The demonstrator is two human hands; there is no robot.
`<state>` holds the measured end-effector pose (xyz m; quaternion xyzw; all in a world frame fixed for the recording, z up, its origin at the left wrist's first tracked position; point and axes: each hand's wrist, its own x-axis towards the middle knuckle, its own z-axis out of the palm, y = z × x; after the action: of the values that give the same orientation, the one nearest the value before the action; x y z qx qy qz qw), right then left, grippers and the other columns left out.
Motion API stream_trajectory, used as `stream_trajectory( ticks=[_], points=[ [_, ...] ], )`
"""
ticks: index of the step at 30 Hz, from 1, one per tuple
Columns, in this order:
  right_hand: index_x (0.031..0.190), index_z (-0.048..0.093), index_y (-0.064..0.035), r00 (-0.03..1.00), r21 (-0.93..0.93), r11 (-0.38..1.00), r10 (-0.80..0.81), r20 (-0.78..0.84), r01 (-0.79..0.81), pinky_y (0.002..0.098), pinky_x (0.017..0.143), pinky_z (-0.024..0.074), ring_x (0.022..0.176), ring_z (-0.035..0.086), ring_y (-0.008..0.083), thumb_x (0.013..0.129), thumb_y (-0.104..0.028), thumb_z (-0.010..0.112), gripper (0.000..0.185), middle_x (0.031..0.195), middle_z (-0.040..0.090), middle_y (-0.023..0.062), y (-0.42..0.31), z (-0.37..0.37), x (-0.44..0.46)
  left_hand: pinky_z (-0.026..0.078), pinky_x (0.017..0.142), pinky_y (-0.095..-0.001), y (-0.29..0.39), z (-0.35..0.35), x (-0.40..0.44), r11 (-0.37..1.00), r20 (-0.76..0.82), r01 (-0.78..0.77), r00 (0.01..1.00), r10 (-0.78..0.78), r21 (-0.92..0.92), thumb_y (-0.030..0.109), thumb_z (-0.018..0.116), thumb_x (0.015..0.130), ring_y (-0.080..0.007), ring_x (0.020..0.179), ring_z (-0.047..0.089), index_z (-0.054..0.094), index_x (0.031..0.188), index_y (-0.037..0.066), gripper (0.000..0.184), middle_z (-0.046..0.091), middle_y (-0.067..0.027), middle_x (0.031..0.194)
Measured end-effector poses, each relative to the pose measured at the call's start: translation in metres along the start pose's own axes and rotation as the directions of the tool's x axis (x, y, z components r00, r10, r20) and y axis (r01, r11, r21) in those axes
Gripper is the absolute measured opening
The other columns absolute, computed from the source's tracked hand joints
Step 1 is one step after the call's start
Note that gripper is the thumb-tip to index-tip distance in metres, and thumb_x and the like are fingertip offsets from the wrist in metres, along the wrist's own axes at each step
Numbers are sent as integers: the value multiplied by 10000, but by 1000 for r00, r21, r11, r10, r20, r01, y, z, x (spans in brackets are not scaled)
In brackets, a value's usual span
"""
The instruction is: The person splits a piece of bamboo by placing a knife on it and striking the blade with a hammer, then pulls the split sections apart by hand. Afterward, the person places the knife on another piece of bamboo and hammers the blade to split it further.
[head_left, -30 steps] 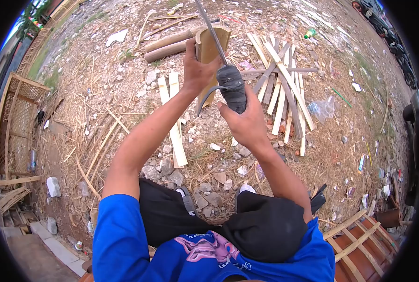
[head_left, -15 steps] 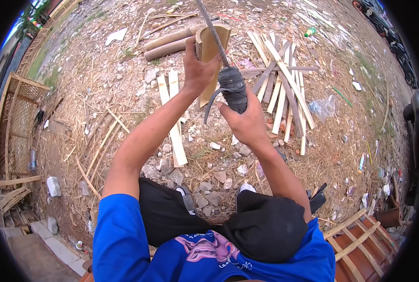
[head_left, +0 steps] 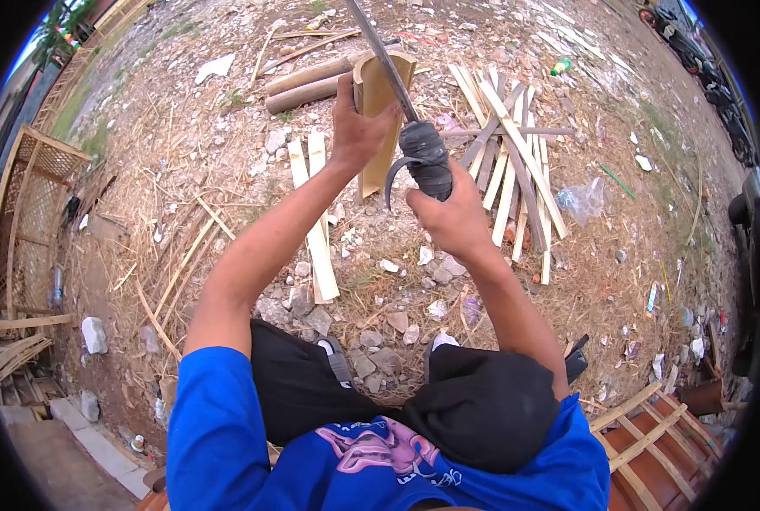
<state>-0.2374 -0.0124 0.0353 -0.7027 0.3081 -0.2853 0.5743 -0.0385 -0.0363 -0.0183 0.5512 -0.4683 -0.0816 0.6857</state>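
In the head view, my left hand (head_left: pixel 363 132) grips a split half of bamboo (head_left: pixel 380 162) around its upper part. The bamboo stands nearly upright, with its pale hollow face turned right. My right hand (head_left: pixel 458 213) is closed round the black-wrapped handle (head_left: pixel 427 157) of a machete, and a loose end of the wrap curls off its left side. The machete blade (head_left: pixel 378 53) slants up and left, crossing in front of the bamboo; whether it touches the bamboo I cannot tell.
Bamboo lengths (head_left: pixel 308 94) lie on the littered ground beyond my left hand. Crossed bamboo strips (head_left: pixel 516 162) are piled to the right, and two pale strips (head_left: pixel 318 234) lie to the left. Stones (head_left: pixel 380 362) sit between my feet. A lattice frame (head_left: pixel 29 230) stands far left.
The machete tilts slightly more to the left at its tip, and its handle and my right hand have shifted a little right. My left hand keeps its hold on the bamboo.
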Motion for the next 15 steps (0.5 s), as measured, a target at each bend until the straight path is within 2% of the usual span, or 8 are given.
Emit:
stream_trajectory(
  ticks=[2,9,15],
  points=[
    [1031,606,-11,1000,17,1000,-14,10,14,322,687,469,696,560,150,758,-168,664,321,786,626,72,5,-1,1,525,749,-306,2,-2,0,998,4,55,998,-55,-6,51,776,771,-161,876,652,470,1152,24,489,663,-107,980],
    [999,602,-6,998,-19,998,-54,-22,54,334,699,471,708,571,176,740,-153,649,301,794,622,90,5,4,-3,527,739,-300,-3,-6,0,1000,30,-16,999,17,-24,58,781,771,-156,874,643,482,1130,10,470,654,-112,984],
    [1004,596,4,1000,-99,995,-20,-13,19,342,720,473,733,579,196,741,-193,665,336,817,619,99,-16,-16,6,542,769,-293,15,5,23,983,68,-153,985,161,-106,54,771,788,-155,900,652,459,1173,-6,499,657,-115,1015]
  ],
)
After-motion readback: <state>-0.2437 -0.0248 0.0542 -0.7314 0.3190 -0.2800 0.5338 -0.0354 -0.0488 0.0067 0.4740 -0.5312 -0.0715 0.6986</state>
